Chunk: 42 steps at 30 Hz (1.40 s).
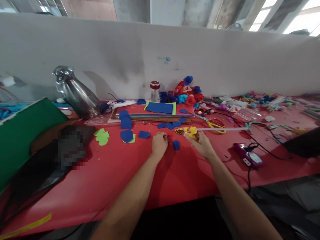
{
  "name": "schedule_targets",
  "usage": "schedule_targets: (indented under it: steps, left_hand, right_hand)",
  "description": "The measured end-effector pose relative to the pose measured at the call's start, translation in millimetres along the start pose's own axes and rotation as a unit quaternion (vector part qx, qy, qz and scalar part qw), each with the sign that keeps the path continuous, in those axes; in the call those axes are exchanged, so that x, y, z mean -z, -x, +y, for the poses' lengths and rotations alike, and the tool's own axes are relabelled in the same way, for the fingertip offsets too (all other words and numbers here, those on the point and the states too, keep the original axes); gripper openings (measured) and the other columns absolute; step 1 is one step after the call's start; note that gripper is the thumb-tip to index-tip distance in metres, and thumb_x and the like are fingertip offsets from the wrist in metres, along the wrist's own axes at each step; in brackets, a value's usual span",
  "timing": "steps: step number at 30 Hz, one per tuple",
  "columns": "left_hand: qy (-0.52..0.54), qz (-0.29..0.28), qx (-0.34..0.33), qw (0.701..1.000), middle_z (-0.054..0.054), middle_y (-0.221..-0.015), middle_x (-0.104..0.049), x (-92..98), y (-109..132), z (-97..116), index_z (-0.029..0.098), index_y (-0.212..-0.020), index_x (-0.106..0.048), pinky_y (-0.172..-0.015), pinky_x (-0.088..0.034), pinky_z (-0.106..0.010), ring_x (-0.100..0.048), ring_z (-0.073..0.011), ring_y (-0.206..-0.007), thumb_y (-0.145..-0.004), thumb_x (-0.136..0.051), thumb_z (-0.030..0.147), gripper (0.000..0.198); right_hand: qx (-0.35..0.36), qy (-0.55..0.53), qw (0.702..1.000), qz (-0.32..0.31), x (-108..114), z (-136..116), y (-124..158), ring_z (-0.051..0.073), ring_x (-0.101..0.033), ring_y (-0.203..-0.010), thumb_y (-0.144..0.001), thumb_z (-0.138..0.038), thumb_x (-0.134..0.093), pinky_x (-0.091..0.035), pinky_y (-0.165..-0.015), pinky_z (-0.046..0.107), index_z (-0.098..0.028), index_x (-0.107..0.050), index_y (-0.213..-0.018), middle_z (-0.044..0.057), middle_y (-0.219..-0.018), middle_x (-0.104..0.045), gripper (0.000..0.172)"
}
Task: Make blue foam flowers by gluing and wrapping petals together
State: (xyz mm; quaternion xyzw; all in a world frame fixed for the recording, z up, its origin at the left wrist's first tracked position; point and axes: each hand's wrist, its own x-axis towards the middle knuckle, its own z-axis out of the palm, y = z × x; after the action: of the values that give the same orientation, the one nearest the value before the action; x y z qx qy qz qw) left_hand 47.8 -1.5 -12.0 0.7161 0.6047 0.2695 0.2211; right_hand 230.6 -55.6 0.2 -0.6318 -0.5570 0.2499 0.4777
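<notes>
My right hand (203, 145) is wrapped round a yellow glue gun (192, 130), its nozzle towards the left. A long translucent glue stick (222, 129) runs out behind it to the right. My left hand (160, 145) is closed just left of the nozzle, fingertips together; what is in them, if anything, is too small to make out. Between my hands lies a dark blue cut piece (176, 145) on the red tabletop (112, 183). More blue pieces (144, 134) are scattered to the left and behind, with light green petal-shaped pieces (102, 136) farther left.
Yellow-handled scissors (217, 126) lie behind my right hand. A purple power socket (248, 155) with black cables sits to the right. Red and blue craft flowers (188, 93), a lidded jar (155, 90) and a tilted metal jug (77, 95) stand by the white partition (112, 56).
</notes>
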Motion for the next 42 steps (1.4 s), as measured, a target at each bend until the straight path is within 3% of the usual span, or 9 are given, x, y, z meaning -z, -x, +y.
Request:
schedule_targets:
  steps: [3,7,18,33,42]
  left_hand:
    - [-0.001,-0.001,0.014,1.000,-0.009,-0.100,-0.072,0.7,-0.8,0.1,0.017,-0.093,-0.071,-0.086,-0.047,-0.026,-0.065,-0.0167,-0.092,-0.084,-0.049,0.013,0.025]
    - [0.017,-0.014,0.025,0.999,-0.009,-0.097,-0.073,1.1,-3.1,-0.7,0.017,-0.090,-0.072,-0.083,-0.046,-0.025,-0.066,-0.0171,-0.090,-0.084,-0.050,0.016,0.023]
    - [0.045,-0.019,0.037,0.998,-0.011,-0.095,-0.074,3.3,-4.2,0.5,0.017,-0.090,-0.075,-0.080,-0.047,-0.025,-0.067,-0.0179,-0.088,-0.084,-0.051,0.016,0.025]
    - [0.029,-0.013,0.027,0.999,-0.010,-0.099,-0.074,4.3,-2.6,2.7,0.017,-0.092,-0.074,-0.085,-0.046,-0.026,-0.067,-0.0180,-0.092,-0.083,-0.048,0.013,0.027]
    - [0.027,-0.014,0.034,0.999,-0.008,-0.092,-0.074,0.7,-4.3,-1.4,0.017,-0.089,-0.073,-0.082,-0.046,-0.024,-0.066,-0.0154,-0.085,-0.082,-0.052,0.014,0.022]
  right_hand:
    - [0.021,0.065,0.997,-0.019,-3.3,1.9,5.0,0.023,-0.065,-0.084,-0.079,-0.048,-0.056,-0.048,-0.066,0.030,-0.021,-0.051,-0.097,0.008,-0.093,-0.069,0.033]
    - [-0.006,0.176,0.983,-0.048,-3.8,2.0,11.6,0.027,-0.064,-0.097,-0.084,-0.045,-0.051,-0.046,-0.072,0.031,-0.023,-0.048,-0.100,0.009,-0.099,-0.069,0.027]
    - [-0.046,0.306,0.948,-0.080,-13.0,-3.5,15.7,0.028,-0.065,-0.091,-0.090,-0.046,-0.040,-0.039,-0.065,0.028,-0.020,-0.045,-0.105,0.014,-0.097,-0.068,0.031]
    - [-0.043,0.339,0.936,-0.084,-17.0,-4.2,15.8,0.030,-0.066,-0.088,-0.090,-0.047,-0.040,-0.040,-0.065,0.030,-0.018,-0.044,-0.118,0.014,-0.095,-0.070,0.041]
    - [-0.043,0.301,0.952,-0.022,-5.8,-4.4,12.1,0.030,-0.064,-0.095,-0.088,-0.049,-0.042,-0.041,-0.066,0.030,-0.020,-0.046,-0.110,0.014,-0.101,-0.068,0.037]
